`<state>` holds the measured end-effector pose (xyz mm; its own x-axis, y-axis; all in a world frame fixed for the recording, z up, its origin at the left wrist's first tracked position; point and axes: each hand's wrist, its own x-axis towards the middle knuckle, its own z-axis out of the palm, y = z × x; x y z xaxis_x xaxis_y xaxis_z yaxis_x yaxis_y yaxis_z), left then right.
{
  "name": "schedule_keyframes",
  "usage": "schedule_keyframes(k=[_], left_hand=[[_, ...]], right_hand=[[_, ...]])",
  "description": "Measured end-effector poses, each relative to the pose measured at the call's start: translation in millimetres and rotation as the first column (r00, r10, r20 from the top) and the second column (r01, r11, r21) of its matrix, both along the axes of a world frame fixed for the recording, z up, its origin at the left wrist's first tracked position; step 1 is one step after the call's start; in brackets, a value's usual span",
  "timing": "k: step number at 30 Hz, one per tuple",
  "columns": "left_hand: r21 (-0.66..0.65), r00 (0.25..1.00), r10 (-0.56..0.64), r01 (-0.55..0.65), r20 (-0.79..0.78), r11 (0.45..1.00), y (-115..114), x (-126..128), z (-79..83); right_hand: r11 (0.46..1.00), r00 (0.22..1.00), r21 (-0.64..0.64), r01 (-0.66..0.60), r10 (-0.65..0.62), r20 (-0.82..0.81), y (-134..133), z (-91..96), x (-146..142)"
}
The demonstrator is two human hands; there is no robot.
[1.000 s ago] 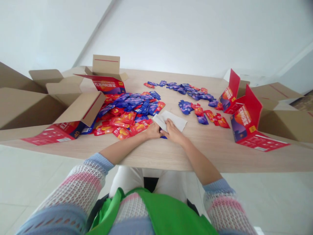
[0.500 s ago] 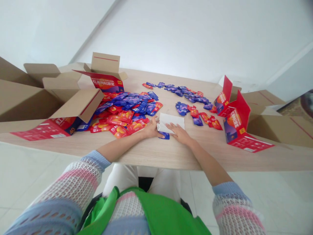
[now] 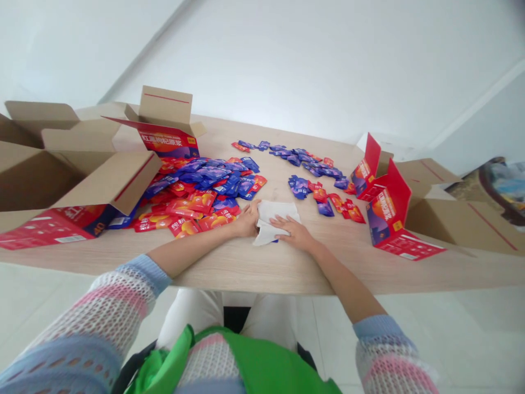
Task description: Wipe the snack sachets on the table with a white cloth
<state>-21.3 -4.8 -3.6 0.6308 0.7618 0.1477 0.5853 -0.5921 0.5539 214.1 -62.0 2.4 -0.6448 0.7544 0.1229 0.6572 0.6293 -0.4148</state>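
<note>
Resting on a crumpled white sheet of tissue (image 3: pixel 274 216) near the middle of the desk (image 3: pixel 262 273), the hands sit close together, a short way in from the desk's near edge. The left hand (image 3: pixel 247 221) is curled, its fingers pressed against the left side of the sheet; whether they pinch it, I cannot tell. The right hand (image 3: pixel 293 233) lies open and low, fingers spread, its fingertips on the sheet's right side. The sheet lies between the two hands, unevenly folded, with one corner pointing toward the near edge. A sliver of a blue sachet (image 3: pixel 274 240) shows from under it.

Just beside the left hand, a large heap of red and blue sachets (image 3: pixel 197 191) spreads toward the desk's far left corner. Smaller blue sachets (image 3: pixel 295 156) straggle in a loose band near the far edge, and a cluster of red and blue sachets (image 3: pixel 324 194) lies right of the sheet. Red printed cartons stand open at the far left (image 3: pixel 168 139), near left (image 3: pixel 53 232) and right (image 3: pixel 388 210). Open cardboard boxes (image 3: pixel 41 180) crowd the left end of the desk, with another (image 3: pixel 455 221) at the right end. Striped openwork knit sleeves (image 3: pixel 102 306) cover the forearms up to the wrists, and a green vest (image 3: pixel 254 361) shows at the bottom of the head view.
</note>
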Motion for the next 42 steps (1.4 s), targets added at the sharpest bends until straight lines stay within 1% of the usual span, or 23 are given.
schedule_keyframes(k=[3, 8, 11, 13, 14, 15, 17, 19, 21, 23, 24, 25, 29, 34, 36, 38, 40, 42], left_hand=[[-0.035, 0.995, -0.034, 0.038, 0.095, 0.999, -3, -1, 0.7], [-0.147, 0.995, 0.071, -0.060, 0.073, 0.987, -3, -3, 7.3], [-0.154, 0.993, 0.070, -0.055, 0.095, 0.987, -2, -2, 6.4], [-0.136, 0.991, 0.070, -0.054, 0.116, 0.989, -3, -1, 3.6], [-0.119, 0.989, 0.065, -0.049, 0.133, 0.992, -4, -1, 2.0], [-0.101, 0.986, 0.058, -0.043, 0.153, 0.994, -4, -1, 0.5], [-0.073, 0.983, 0.056, -0.043, 0.177, 0.996, -6, -1, -1.9], [-0.054, 0.989, 0.041, -0.034, 0.143, 0.998, -6, -2, -2.7], [-0.048, 0.997, 0.030, -0.026, 0.076, 0.999, -4, -3, -1.7], [-0.062, 0.999, 0.026, -0.024, 0.023, 0.998, -3, -4, 1.3], [-0.075, 1.000, 0.021, -0.020, 0.006, 0.997, -2, -4, 3.2], [-0.087, 1.000, 0.007, -0.007, -0.006, 0.996, -1, -5, 5.1], [-0.096, 0.996, -0.088, 0.088, 0.008, 0.991, 4, -6, 9.0], [-0.105, 0.988, -0.108, 0.120, 0.112, 0.987, 9, -8, 2.5], [-0.112, 0.987, -0.096, 0.111, 0.131, 0.988, 9, -7, 1.1], [-0.123, 0.992, -0.052, 0.067, 0.117, 0.990, 7, -5, 1.9], [-0.130, 0.995, -0.011, 0.023, 0.097, 0.991, 4, -2, 3.7], [-0.124, 0.994, -0.004, 0.018, 0.110, 0.992, 2, -1, 5.2]], right_hand=[[0.998, 0.998, 0.024, 0.064, -0.065, 0.015, 21, 0.6, 2], [0.980, 0.983, 0.080, 0.184, -0.184, -0.011, 48, -5.2, 0], [0.949, 0.947, 0.055, 0.310, -0.303, -0.108, 51, -9.4, 3], [0.927, 0.904, 0.014, 0.375, -0.362, -0.226, 47, -9.8, 8], [0.924, 0.882, -0.011, 0.381, -0.368, -0.294, 43, -8.7, 10], [0.930, 0.864, -0.036, 0.366, -0.354, -0.359, 38, -6.6, 10], [0.956, 0.847, -0.084, 0.282, -0.289, -0.447, 27, -0.2, 7], [0.977, 0.862, -0.119, 0.175, -0.211, -0.460, 16, 7.1, -4], [0.992, 0.916, -0.115, 0.054, -0.095, -0.389, 7, 12.5, -18], [0.996, 0.962, -0.069, -0.057, 0.037, -0.271, 3, 14.7, -31], [0.995, 0.974, -0.040, -0.089, 0.078, -0.214, 3, 14.7, -34], [0.995, 0.981, -0.013, -0.097, 0.094, -0.168, 5, 14.2, -36], [1.000, 0.995, 0.029, -0.011, 0.014, -0.095, 21, 9.2, -28], [0.994, 0.993, 0.042, 0.097, -0.095, -0.067, 37, 2.6, -15], [0.989, 0.989, 0.047, 0.143, -0.141, -0.050, 41, -0.3, -10], [0.975, 0.977, 0.056, 0.213, -0.211, -0.036, 43, -3.2, -3], [0.944, 0.945, 0.061, 0.325, -0.324, -0.037, 43, -5.5, 8], [0.907, 0.906, 0.035, 0.420, -0.416, -0.081, 40, -5.6, 19]])
